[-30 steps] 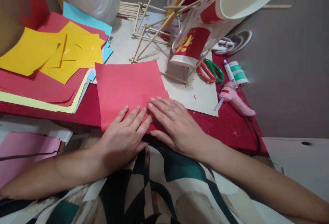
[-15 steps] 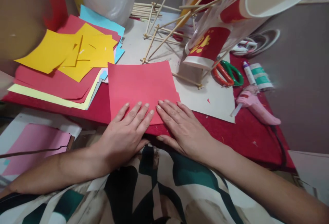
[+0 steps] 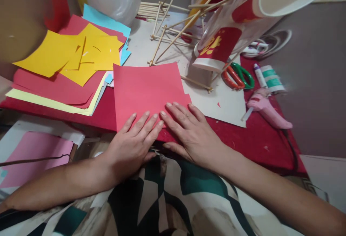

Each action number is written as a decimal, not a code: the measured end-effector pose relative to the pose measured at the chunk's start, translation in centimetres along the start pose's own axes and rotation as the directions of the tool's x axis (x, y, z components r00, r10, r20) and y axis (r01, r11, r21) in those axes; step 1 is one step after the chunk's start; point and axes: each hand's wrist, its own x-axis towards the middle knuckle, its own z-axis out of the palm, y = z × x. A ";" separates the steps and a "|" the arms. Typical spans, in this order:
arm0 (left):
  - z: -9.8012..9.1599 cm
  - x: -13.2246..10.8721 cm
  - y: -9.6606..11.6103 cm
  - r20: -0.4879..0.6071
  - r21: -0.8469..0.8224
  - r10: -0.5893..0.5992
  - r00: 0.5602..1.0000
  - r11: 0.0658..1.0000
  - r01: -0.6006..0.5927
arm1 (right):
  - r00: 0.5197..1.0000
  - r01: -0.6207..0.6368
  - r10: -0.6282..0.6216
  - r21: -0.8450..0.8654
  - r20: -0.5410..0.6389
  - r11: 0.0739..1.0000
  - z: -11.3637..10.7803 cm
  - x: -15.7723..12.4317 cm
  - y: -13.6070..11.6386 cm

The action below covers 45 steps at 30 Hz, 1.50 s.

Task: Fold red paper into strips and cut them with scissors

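Note:
A sheet of red paper (image 3: pixel 147 88) lies at the front edge of the table, partly over a grey board (image 3: pixel 227 106). Flat on its near left part rests my left hand (image 3: pixel 135 135), fingers stretched out. My right hand (image 3: pixel 186 131) presses on the near right part with its fingers extended and its thumb lower, by the table edge. Both hands are open, and their index fingers nearly meet. Just behind the sheet stands a frame of thin wooden sticks (image 3: pixel 163 43).
Stacked coloured paper (image 3: pixel 62 55) lies to the left. On the right are scissors with red and green handles (image 3: pixel 238 77), a pink glue gun (image 3: pixel 270 109), a purple-capped marker (image 3: pixel 260 75) and a green-and-white roll (image 3: pixel 273 79). A large paper cup (image 3: pixel 220 46) stands behind.
My right hand has shifted slightly up on the red paper, with its index finger edging left. My left hand has slid down a little.

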 end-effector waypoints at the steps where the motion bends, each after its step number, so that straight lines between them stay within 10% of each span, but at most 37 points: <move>1: 0.1 0.0 0.0 -0.003 -0.004 -0.002 1.000 1.000 0.002 | 1.000 0.013 -0.013 0.001 -0.009 1.000 -0.1 -0.1 -0.1; 23: 0.5 -0.4 -0.9 -0.063 -0.027 0.002 0.998 1.000 -0.003 | 0.989 0.015 -0.041 0.179 0.143 0.984 -0.1 -0.3 0.3; 37: 0.3 -6.6 -4.4 -0.144 0.056 -0.252 0.957 0.963 0.262 | 1.000 -0.028 0.027 0.058 0.013 0.998 0.3 -3.5 1.5; 45: 0.5 -5.7 -4.1 -0.240 -0.114 -0.232 0.943 0.971 0.210 | 0.982 -0.052 0.073 0.119 -0.175 0.991 -0.8 -3.3 3.4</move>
